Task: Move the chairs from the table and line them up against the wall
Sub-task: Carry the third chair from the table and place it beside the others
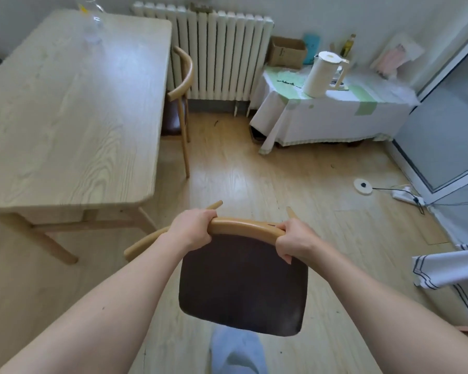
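Note:
A wooden chair with a dark brown seat [243, 287] is tilted in front of me, its legs pointing away. My left hand [191, 229] and my right hand [295, 241] both grip its curved backrest rail, one at each end. A second matching chair [183, 76] stands tucked at the right side of the light wooden table [70, 109], near the radiator. The far wall [322, 14] runs behind the radiator.
A white radiator [219, 55] lines the far wall. A low table under a white cloth [333, 114] carries a white kettle [323, 75] and a cardboard box. A power strip and cable [405, 195] lie on the floor by the glass door. White fabric [449, 268] hangs at right.

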Demonstrator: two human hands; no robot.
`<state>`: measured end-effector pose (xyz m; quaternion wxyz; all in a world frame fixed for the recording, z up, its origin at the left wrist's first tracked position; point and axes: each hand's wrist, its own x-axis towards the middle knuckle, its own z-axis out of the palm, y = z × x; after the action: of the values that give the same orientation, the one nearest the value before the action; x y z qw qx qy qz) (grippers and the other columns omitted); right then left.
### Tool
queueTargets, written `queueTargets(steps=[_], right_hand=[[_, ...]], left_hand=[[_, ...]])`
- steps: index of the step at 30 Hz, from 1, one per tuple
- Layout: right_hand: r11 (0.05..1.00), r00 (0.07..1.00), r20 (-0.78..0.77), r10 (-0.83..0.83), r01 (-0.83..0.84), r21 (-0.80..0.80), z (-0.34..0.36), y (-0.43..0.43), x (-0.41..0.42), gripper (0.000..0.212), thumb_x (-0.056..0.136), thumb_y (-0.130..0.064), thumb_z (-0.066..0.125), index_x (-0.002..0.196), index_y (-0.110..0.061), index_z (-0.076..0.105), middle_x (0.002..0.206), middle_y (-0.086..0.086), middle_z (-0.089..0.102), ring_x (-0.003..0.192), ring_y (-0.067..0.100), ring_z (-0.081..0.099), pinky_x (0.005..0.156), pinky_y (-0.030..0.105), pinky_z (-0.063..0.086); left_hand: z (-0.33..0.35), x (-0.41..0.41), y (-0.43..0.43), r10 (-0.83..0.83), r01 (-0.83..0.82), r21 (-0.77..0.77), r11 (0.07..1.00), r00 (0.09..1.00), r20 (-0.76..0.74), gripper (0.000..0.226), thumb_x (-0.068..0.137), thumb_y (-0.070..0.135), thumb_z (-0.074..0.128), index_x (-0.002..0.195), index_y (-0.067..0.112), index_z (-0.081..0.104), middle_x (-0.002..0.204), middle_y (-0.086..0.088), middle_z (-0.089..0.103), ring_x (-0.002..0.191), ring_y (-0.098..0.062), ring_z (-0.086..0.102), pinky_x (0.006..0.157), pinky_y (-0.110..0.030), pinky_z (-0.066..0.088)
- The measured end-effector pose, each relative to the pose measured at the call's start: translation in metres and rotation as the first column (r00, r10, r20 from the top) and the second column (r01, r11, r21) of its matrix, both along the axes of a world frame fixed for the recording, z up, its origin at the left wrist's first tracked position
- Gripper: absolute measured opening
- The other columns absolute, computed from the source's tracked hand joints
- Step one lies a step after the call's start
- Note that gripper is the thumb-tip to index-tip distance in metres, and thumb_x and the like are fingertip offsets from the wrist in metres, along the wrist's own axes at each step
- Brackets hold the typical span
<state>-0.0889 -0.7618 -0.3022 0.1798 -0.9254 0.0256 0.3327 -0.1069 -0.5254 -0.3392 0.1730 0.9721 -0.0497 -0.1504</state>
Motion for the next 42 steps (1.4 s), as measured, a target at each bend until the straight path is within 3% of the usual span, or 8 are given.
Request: queueTargets(steps=[4, 7, 10, 14, 19, 27, 36, 42], right_hand=[[0.996, 0.997, -0.01, 0.074, -0.073, 0.044, 0.002, 0.039, -0.046, 0.051, 0.039, -0.004, 0.062, 0.086, -0.023, 0.068, 0.086, 0.003, 0.058, 0.087, 0.025, 0.058, 0.071, 0.036, 0.057], [0.992, 0.992, -0.044, 0.119, -0.116, 0.057, -0.001, 0.067, -0.076, 0.041, 0.038, -0.005, 0.064, 0.075, -0.023, 0.065, 0.083, 0.001, 0.055, 0.084, 0.023, 0.057, 0.067, 0.034, 0.056], [0.978, 0.976, -0.088, 0.2, -0.195, 0.07, -0.011, 0.106, -0.099, 0.039, 0.041, -0.005, 0.067, 0.077, -0.02, 0.062, 0.088, 0.0, 0.054, 0.083, 0.018, 0.052, 0.065, 0.03, 0.052], [0.948, 0.934, -0.167, 0.317, -0.312, 0.057, -0.023, 0.146, -0.129, 0.031, 0.039, -0.01, 0.07, 0.069, -0.02, 0.066, 0.072, -0.001, 0.061, 0.077, 0.018, 0.059, 0.057, 0.026, 0.05], [0.901, 0.876, -0.214, 0.433, -0.428, 0.07, -0.031, 0.18, -0.164, 0.025, 0.042, -0.007, 0.072, 0.059, -0.021, 0.06, 0.064, -0.003, 0.056, 0.068, 0.014, 0.055, 0.048, 0.019, 0.039], [0.776, 0.751, -0.205, 0.628, -0.623, 0.097, -0.032, 0.246, -0.215, 0.024, 0.045, -0.007, 0.072, 0.061, -0.022, 0.061, 0.068, -0.002, 0.056, 0.073, 0.017, 0.056, 0.053, 0.024, 0.042], [0.599, 0.587, -0.133, 0.799, -0.797, 0.078, -0.019, 0.352, -0.254, 0.059, 0.043, -0.008, 0.069, 0.1, -0.023, 0.07, 0.082, 0.0, 0.066, 0.082, 0.018, 0.062, 0.064, 0.029, 0.056], [0.445, 0.44, -0.079, 0.894, -0.893, 0.064, -0.006, 0.439, -0.275, 0.053, 0.048, -0.003, 0.068, 0.097, -0.022, 0.067, 0.085, 0.001, 0.067, 0.082, 0.02, 0.063, 0.068, 0.033, 0.059]], left_hand=[[0.01, -0.065, 0.039, 0.087, -0.087, 0.008, 0.996, 0.996, -0.034, 0.02, 0.069, 0.016, 0.067, 0.083, 0.026, 0.06, 0.081, 0.004, 0.064, 0.077, -0.021, 0.06, 0.063, -0.033, 0.048], [0.01, -0.109, 0.064, 0.177, -0.178, -0.005, 0.984, 0.982, -0.06, 0.024, 0.069, 0.015, 0.069, 0.075, 0.031, 0.053, 0.07, 0.01, 0.055, 0.07, -0.016, 0.055, 0.056, -0.025, 0.038], [0.003, -0.158, 0.094, 0.313, -0.314, 0.002, 0.95, 0.947, -0.078, 0.024, 0.072, 0.014, 0.068, 0.08, 0.032, 0.054, 0.078, 0.008, 0.059, 0.073, -0.016, 0.057, 0.06, -0.026, 0.042], [0.0, -0.202, 0.13, 0.445, -0.445, 0.025, 0.895, 0.889, -0.111, 0.027, 0.072, 0.007, 0.061, 0.087, 0.028, 0.064, 0.088, 0.004, 0.065, 0.08, -0.019, 0.059, 0.063, -0.028, 0.044], [-0.005, -0.259, 0.16, 0.483, -0.493, 0.025, 0.869, 0.839, -0.251, 0.029, 0.067, 0.008, 0.068, 0.088, 0.027, 0.063, 0.085, 0.003, 0.061, 0.078, -0.017, 0.058, 0.057, -0.026, 0.043], [-0.001, -0.345, 0.212, 0.495, -0.586, -0.014, 0.81, 0.697, -0.519, 0.017, 0.059, 0.024, 0.066, 0.075, 0.025, 0.058, 0.083, -0.002, 0.062, 0.08, -0.022, 0.062, 0.063, -0.032, 0.047], [0.021, -0.428, 0.276, 0.59, -0.725, 0.028, 0.689, 0.537, -0.602, 0.028, 0.053, 0.027, 0.067, 0.079, 0.025, 0.059, 0.088, 0.0, 0.058, 0.085, -0.022, 0.059, 0.071, -0.036, 0.047], [0.033, -0.469, 0.329, 0.692, -0.824, 0.057, 0.564, 0.434, -0.577, 0.029, 0.057, 0.025, 0.069, 0.084, 0.02, 0.06, 0.088, 0.0, 0.057, 0.082, -0.02, 0.057, 0.066, -0.032, 0.044]])
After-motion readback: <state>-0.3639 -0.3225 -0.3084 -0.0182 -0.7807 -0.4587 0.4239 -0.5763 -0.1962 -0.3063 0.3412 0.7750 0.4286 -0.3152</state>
